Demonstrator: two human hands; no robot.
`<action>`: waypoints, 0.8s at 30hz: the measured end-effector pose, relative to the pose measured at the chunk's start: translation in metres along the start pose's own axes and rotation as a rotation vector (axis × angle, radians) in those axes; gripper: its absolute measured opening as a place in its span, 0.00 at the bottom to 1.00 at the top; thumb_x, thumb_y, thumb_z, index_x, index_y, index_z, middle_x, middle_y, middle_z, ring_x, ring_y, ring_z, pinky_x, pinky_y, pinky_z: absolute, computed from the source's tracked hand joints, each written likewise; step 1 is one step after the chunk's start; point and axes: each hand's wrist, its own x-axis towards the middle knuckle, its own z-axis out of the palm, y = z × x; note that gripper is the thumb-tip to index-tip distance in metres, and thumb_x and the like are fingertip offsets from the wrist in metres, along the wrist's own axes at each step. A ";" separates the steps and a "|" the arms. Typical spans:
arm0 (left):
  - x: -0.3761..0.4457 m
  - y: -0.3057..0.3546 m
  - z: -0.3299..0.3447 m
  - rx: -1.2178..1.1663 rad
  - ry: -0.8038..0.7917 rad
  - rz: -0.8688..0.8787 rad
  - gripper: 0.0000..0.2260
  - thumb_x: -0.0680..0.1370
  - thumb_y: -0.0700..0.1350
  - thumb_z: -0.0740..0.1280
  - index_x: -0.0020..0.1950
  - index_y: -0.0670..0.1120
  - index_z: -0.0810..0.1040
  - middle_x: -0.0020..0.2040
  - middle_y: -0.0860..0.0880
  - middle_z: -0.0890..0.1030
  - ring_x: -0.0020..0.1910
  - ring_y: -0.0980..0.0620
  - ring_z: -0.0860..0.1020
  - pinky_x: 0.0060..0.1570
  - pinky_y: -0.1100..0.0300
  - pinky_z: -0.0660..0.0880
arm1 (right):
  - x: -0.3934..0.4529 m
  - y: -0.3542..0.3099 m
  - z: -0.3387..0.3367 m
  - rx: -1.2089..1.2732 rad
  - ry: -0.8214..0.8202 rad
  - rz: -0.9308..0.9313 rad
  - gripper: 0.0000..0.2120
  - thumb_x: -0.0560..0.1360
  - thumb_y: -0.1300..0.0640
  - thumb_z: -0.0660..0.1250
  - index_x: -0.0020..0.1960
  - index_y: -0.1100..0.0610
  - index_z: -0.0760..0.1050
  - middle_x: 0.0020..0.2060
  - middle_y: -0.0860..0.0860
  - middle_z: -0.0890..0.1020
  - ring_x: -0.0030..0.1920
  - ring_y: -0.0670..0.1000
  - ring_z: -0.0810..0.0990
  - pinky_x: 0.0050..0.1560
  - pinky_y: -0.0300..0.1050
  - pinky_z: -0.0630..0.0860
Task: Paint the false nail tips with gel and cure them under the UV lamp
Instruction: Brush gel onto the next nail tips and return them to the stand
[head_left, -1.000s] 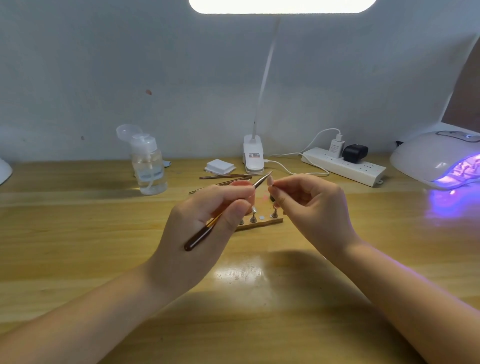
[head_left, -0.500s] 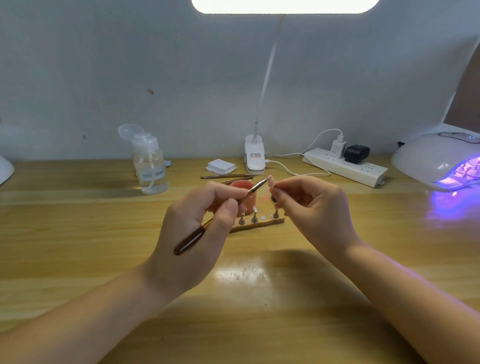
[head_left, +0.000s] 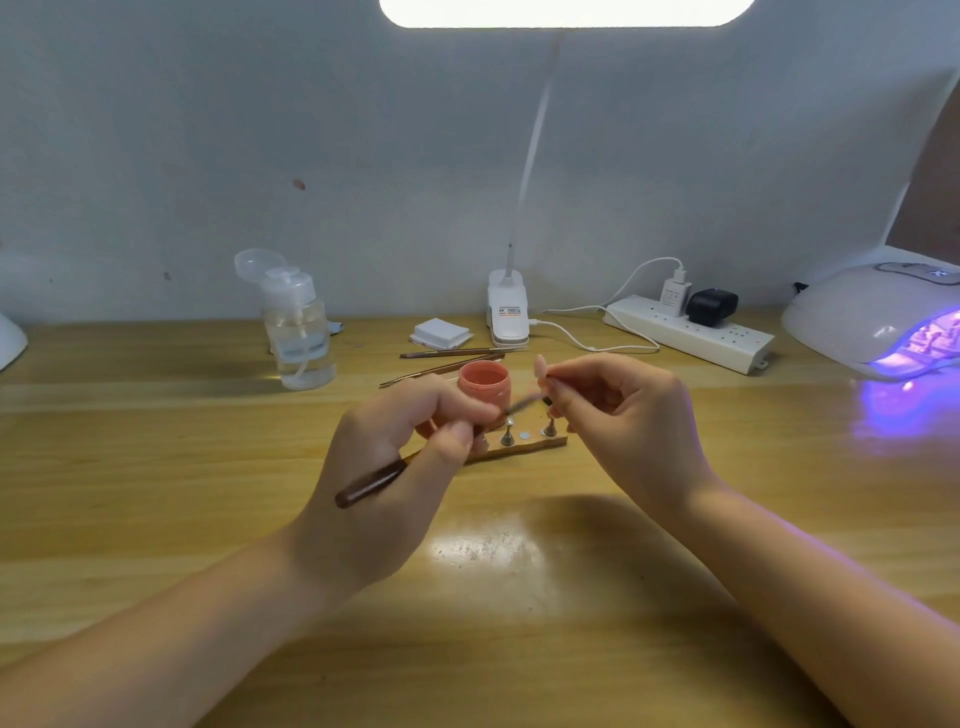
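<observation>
One head-worn wide-angle view looks forward and down across the wooden table (head_left: 156, 519) toward the grey wall (head_left: 208, 130) at its far edge. Both forearms enter from the near edge, close to the lens; straight lines bow near the frame borders.

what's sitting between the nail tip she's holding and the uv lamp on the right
Nothing visible. The right hand pinches the nail tip above the wooden stand; from there to the glowing UV lamp shows only bare tabletop. The power strip lies further back, off that line.
</observation>
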 end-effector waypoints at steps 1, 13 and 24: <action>0.000 0.000 -0.001 -0.004 0.003 -0.003 0.10 0.73 0.48 0.60 0.45 0.49 0.81 0.38 0.53 0.83 0.40 0.55 0.81 0.42 0.67 0.73 | 0.000 0.001 0.000 0.006 0.005 0.008 0.06 0.73 0.63 0.72 0.50 0.59 0.83 0.37 0.52 0.85 0.37 0.49 0.83 0.40 0.47 0.81; 0.069 -0.019 -0.027 0.315 0.206 -0.331 0.08 0.75 0.45 0.71 0.36 0.48 0.81 0.29 0.55 0.81 0.26 0.66 0.74 0.25 0.76 0.64 | -0.011 0.014 0.011 -0.083 0.017 0.046 0.05 0.72 0.64 0.73 0.47 0.60 0.84 0.38 0.50 0.85 0.37 0.47 0.82 0.43 0.48 0.80; 0.122 -0.035 0.002 0.613 -0.163 -0.516 0.11 0.75 0.43 0.67 0.46 0.35 0.82 0.49 0.37 0.83 0.41 0.46 0.77 0.39 0.53 0.70 | -0.012 0.015 0.014 -0.111 0.035 -0.033 0.05 0.72 0.65 0.74 0.47 0.59 0.84 0.39 0.50 0.85 0.38 0.46 0.83 0.43 0.43 0.80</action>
